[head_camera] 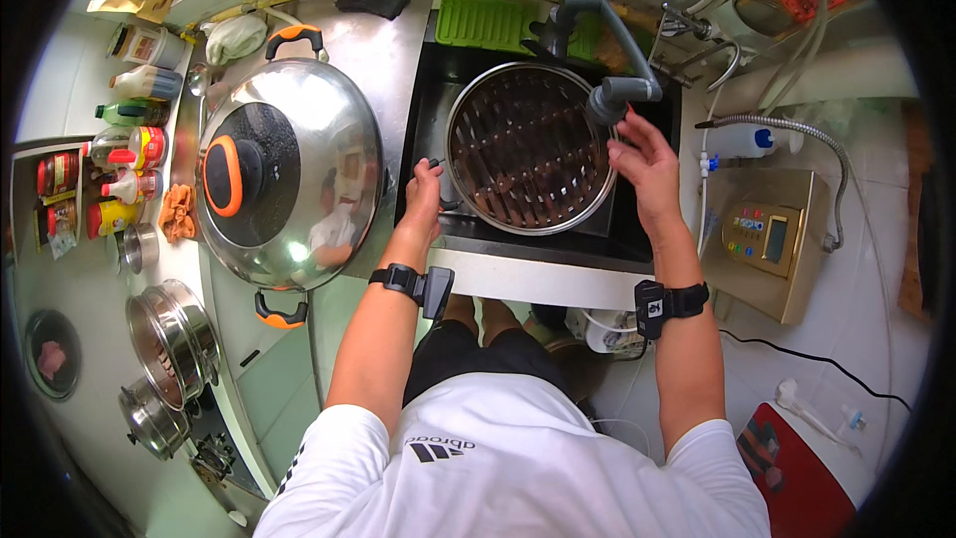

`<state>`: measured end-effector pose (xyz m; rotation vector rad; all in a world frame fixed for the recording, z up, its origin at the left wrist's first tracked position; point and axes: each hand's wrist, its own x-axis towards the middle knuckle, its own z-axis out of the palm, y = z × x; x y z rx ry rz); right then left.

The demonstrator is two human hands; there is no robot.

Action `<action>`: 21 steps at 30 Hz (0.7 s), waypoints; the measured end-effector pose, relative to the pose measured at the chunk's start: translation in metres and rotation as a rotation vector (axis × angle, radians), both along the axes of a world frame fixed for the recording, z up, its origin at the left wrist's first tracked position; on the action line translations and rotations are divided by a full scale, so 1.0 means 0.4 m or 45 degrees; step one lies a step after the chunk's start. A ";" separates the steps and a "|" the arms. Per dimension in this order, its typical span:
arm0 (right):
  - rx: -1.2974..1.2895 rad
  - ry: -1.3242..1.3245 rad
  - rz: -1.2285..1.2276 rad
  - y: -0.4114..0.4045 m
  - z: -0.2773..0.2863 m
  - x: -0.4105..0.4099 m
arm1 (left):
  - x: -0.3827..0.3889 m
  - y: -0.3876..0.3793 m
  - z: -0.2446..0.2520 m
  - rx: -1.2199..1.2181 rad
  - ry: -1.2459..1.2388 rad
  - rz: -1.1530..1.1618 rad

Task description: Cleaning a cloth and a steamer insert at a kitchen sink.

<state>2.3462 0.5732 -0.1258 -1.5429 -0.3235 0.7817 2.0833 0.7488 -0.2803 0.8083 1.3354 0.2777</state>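
Note:
A round stainless steel steamer pot (457, 101) sits in the black sink (612, 239). Its slatted, wet-looking base shows inside the rim. On its left side, my left hand (424, 198) is closed around a black side handle (450, 205), whose two ends show past my fingers. My right hand (646, 161) is at the opposite rim with its fingers apart. Its thumb is close to the rim, and the fingertips are just below the grey faucet's spout head (609, 101). Whether those fingertips touch the spout or the rim is not plain.
Left of the sink, a large domed wok lid (336, 157) with an orange-and-black knob rests on a pan with matching handles (282, 310). A green drying tray (482, 21) lies behind the sink. Sauce bottles (146, 146) and steel pots (168, 344) line the left counter.

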 end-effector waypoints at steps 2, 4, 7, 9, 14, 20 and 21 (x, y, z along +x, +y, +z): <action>0.115 -0.047 0.002 0.031 0.032 0.016 | 0.007 -0.005 -0.026 0.034 -0.012 0.065; 0.180 -0.100 0.124 0.057 0.043 0.021 | 0.000 -0.010 -0.078 0.240 0.132 -0.013; 0.092 -0.101 0.087 0.064 0.029 0.014 | 0.043 -0.059 -0.032 1.184 0.326 -0.156; 0.079 -0.145 0.066 0.061 0.009 0.020 | 0.104 -0.069 0.068 1.238 0.168 -0.202; 0.132 -0.068 0.086 0.087 0.040 -0.012 | 0.185 -0.024 0.181 1.124 -0.150 -0.261; 0.212 -0.037 0.161 0.082 0.032 0.005 | 0.274 0.058 0.285 1.164 -0.304 -0.381; 0.213 -0.027 0.153 0.076 0.033 0.011 | 0.291 0.066 0.294 1.190 -0.332 -0.408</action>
